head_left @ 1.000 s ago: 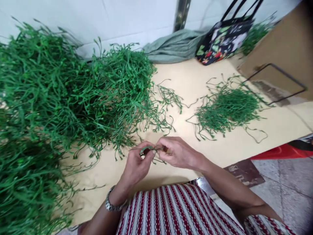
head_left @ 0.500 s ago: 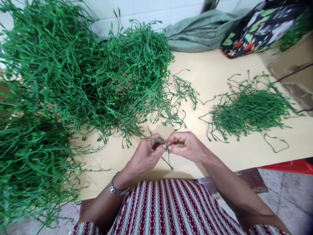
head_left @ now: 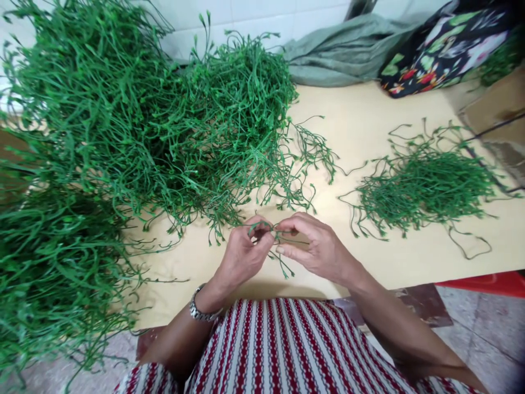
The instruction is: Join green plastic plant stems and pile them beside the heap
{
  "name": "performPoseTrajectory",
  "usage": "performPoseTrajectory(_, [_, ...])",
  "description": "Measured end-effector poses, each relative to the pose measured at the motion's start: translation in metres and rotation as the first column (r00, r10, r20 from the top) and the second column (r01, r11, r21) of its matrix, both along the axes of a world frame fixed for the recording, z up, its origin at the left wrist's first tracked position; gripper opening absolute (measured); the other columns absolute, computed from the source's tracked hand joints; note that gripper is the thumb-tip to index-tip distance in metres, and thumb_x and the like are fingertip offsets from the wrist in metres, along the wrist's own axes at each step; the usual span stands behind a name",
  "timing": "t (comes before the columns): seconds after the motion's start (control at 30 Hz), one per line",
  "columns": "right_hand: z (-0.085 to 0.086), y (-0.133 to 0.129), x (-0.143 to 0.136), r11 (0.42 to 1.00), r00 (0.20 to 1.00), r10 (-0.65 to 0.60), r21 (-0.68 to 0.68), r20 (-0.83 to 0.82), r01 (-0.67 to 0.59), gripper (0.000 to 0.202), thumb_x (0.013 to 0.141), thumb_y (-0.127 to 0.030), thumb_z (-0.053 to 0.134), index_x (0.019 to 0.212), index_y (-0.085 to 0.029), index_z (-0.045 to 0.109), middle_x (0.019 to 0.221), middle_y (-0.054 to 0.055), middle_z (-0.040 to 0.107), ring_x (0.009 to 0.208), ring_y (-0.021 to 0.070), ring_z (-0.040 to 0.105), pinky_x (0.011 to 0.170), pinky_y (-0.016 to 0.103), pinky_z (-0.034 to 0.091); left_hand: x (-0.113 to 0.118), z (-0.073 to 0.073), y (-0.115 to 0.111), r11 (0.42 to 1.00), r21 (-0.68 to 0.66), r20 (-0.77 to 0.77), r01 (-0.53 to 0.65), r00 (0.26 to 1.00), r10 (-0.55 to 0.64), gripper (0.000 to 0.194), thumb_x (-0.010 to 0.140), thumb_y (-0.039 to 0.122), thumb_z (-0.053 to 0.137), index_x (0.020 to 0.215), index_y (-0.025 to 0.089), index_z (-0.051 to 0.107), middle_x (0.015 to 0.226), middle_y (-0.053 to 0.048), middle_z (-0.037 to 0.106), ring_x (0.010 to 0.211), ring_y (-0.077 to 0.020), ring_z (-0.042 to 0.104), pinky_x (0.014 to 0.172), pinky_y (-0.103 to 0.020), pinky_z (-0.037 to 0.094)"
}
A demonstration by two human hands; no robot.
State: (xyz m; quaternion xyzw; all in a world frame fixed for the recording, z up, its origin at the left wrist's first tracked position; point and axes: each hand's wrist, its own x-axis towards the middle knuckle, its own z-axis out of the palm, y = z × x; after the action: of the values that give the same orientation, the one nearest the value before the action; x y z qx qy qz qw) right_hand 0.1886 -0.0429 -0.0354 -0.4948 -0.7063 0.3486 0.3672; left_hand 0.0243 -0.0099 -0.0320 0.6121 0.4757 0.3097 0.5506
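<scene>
Near the table's front edge, my left hand [head_left: 245, 253] pinches thin green stems [head_left: 283, 264] between thumb and forefinger; a stem curls over its fingers and some tips hang below. Right beside it, my right hand [head_left: 314, 246] has its thumb and forefinger spread apart around the stems, with the forefinger tip close to the left fingertips. Whether the right fingers touch a stem is hard to tell. A large heap of green stems [head_left: 164, 131] covers the left and back of the table. A smaller pile of stems [head_left: 426, 189] lies at the right.
Loose stems [head_left: 314, 148] lie on the pale table [head_left: 344, 115] between the piles. A grey-green cloth [head_left: 340, 54] and a black floral cloth [head_left: 443, 49] rest at the back. Torn cardboard [head_left: 498, 115] stands at the right, with something red [head_left: 488, 283] below the table edge.
My right thumb and forefinger have moved apart from their pinch. My left hand keeps its grip on the stems. The view has shifted slightly.
</scene>
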Motion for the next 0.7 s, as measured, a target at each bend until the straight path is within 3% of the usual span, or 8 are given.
performPoseTrajectory(0.1, [-0.007, 0.002, 0.003, 0.979, 0.967, -0.076, -0.202, -0.244, 0.026, 0.019, 0.085, -0.031, 0.052, 0.095, -0.016, 0.056, 0.087, 0.004, 0.06, 0.08, 0.0125, 0.057, 0.071, 0.026, 0.047, 0.0, 0.002, 0.0, 0.995, -0.093, 0.093, -0.039, 0.995, 0.048, 0.007, 0.073, 0.019, 0.055, 0.07, 0.014, 0.055, 0.06, 0.001, 0.05, 0.054, -0.0084, 0.046, 0.05, -0.02, 0.037])
performPoseTrajectory(0.23, [-0.012, 0.002, 0.002, 0.939, 0.926, -0.095, -0.343, -0.365, -0.038, 0.018, 0.084, -0.031, 0.051, 0.09, -0.015, 0.057, 0.082, 0.004, 0.06, 0.074, 0.0109, 0.057, 0.065, 0.023, 0.046, 0.001, -0.001, 0.0, 0.992, -0.083, 0.205, -0.092, 0.973, 0.107, 0.008, 0.072, 0.021, 0.06, 0.072, 0.014, 0.058, 0.071, -0.002, 0.053, 0.061, -0.0107, 0.051, 0.052, -0.021, 0.041])
performPoseTrajectory(0.37, [-0.012, 0.001, -0.007, 0.93, 0.903, -0.088, -0.36, -0.421, -0.077, 0.018, 0.078, -0.027, 0.056, 0.091, -0.015, 0.057, 0.083, 0.003, 0.059, 0.073, 0.0101, 0.055, 0.065, 0.023, 0.045, 0.002, -0.006, -0.001, 0.993, 0.022, 0.291, -0.116, 0.951, 0.105, 0.003, 0.069, 0.018, 0.065, 0.069, 0.015, 0.064, 0.082, -0.004, 0.053, 0.08, -0.0145, 0.053, 0.059, -0.021, 0.044])
performPoseTrajectory(0.7, [-0.017, -0.003, -0.013, 0.928, 0.88, -0.2, -0.372, -0.431, 0.029, 0.007, 0.076, -0.022, 0.055, 0.079, -0.016, 0.054, 0.072, -0.002, 0.053, 0.064, 0.0074, 0.049, 0.059, 0.021, 0.041, 0.001, -0.008, -0.002, 1.0, -0.006, 0.36, -0.021, 0.933, 0.021, 0.01, 0.068, 0.016, 0.069, 0.076, 0.02, 0.073, 0.076, -0.004, 0.058, 0.074, -0.014, 0.054, 0.06, -0.023, 0.043])
